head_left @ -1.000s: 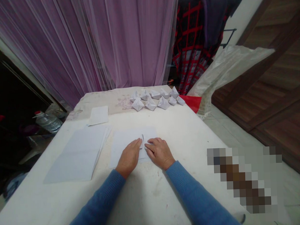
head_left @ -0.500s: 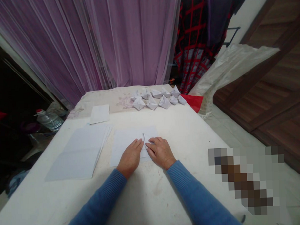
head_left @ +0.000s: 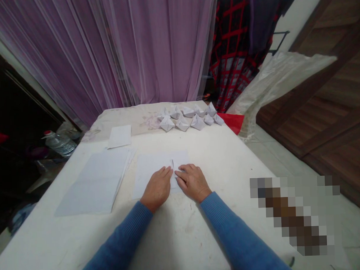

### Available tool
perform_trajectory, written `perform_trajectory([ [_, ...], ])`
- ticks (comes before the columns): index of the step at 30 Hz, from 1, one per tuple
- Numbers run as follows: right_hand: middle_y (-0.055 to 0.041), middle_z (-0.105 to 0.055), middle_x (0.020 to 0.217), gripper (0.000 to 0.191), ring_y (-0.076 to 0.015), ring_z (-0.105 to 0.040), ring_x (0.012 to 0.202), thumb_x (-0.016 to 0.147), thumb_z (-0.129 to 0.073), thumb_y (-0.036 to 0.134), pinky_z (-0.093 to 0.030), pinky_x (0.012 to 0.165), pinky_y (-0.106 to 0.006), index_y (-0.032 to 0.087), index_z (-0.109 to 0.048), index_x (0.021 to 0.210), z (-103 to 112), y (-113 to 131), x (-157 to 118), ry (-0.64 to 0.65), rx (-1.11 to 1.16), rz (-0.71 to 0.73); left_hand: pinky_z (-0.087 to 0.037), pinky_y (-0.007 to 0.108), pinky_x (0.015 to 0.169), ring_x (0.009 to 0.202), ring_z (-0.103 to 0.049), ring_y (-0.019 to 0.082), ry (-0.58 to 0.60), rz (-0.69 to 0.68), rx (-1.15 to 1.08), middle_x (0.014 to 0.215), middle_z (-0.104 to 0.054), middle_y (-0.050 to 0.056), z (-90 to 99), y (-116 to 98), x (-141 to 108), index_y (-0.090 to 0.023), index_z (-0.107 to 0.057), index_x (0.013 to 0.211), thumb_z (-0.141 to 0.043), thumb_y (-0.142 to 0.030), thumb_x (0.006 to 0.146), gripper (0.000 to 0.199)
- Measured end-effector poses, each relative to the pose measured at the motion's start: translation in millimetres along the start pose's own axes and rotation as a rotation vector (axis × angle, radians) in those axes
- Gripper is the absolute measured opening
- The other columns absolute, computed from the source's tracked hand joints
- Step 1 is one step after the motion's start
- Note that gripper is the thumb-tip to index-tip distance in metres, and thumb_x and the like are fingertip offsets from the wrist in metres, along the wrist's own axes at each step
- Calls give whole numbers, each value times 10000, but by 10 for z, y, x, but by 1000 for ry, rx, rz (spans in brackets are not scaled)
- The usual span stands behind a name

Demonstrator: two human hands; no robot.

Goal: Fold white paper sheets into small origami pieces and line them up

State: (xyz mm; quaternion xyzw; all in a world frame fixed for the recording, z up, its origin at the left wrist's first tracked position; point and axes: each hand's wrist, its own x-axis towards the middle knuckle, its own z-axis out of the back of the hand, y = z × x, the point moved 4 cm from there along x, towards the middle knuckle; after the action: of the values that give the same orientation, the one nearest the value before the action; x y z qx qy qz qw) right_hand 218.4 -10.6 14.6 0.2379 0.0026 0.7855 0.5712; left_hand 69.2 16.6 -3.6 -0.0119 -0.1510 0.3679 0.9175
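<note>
L hand (head_left: pixel 156 188), R hand (head_left: pixel 192 183) palms down, fingers (head_left: pixel 181 175) angled inward, nearly meeting.

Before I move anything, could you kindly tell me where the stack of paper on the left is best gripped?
Grip the stack of paper at its right long edge, coming from the right, on the side of the left hand. The sheets lie flat, and that edge looks slightly fanned, so fingers could likely slip under it.

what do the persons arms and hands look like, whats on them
Both arms wear long sleeves of a blue knit sweater: the left sleeve and the right sleeve end in close-fitting cuffs at the wrists. The left hand and the right hand are bare, with no gloves, rings or watch showing.
</note>
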Motion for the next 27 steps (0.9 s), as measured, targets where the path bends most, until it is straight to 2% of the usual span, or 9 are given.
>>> perform_trajectory([
  [18,-70,-641,1132,269,-231,-508,1038,860,-556,179,-379,833,-369,258,-703,1070,-30,-16,-5,2,10,-12,-411,483,1036,1303,-457,286,57,73,-35,1378,-545,119,114,-63,17,-187,-532,1321,-441,-194,893,438],
  [27,-62,-645,1115,261,-230,-511,1026,866,-557,180,-377,824,-365,261,-696,1071,-30,-24,-4,-14,14,-2,-412,460,1038,1320,-452,278,78,22,-32,1392,-540,105,91,-1,-16,-182,-520,1333,-430,-212,942,402],
])
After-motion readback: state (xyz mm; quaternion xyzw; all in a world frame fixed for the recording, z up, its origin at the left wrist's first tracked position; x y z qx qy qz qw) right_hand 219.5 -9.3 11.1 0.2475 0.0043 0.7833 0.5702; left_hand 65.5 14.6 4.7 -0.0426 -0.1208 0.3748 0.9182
